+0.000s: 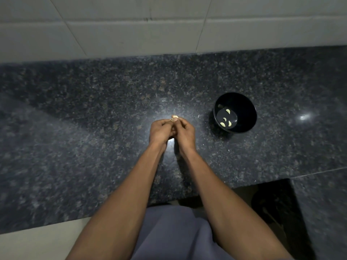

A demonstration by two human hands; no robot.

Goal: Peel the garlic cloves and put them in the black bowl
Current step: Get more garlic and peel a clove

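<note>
1. The left hand (pixel 161 131) and right hand (pixel 185 132) meet over the dark worktop (pixel 93 128), fingers curled, pinching one garlic clove (pixel 175 116) between them.
2. The black bowl (pixel 235 112) stands to the right, well apart, holding peeled cloves (pixel 226 122).

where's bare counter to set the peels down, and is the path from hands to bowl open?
Bare: the counter left of the left hand, and the strip between the hands and the tiled wall. Right hand to black bowl: open gap. Crowded only at the garlic clove both hands pinch.
</note>
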